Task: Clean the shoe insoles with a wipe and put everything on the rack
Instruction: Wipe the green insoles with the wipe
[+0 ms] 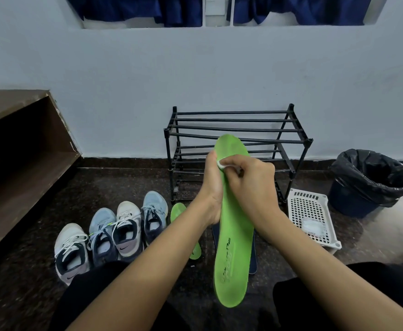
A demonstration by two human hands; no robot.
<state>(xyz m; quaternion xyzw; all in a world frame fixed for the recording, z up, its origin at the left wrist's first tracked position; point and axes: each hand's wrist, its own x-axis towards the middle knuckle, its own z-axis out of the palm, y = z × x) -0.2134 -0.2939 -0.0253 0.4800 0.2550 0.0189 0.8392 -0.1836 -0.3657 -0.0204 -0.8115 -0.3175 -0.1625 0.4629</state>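
Seems mid-cleaning, with nothing yet on the black rack [231, 112]. Holds the green insole [233, 235] lengthwise in front of that rack, toe end up, left hand [211, 187] clamped round its left edge. Pinches the white wipe [220, 164] in curled right hand [253, 185] fingers, pressed onto the insole's upper part. Next, probably: rub down toward the heel, backing kept firm.
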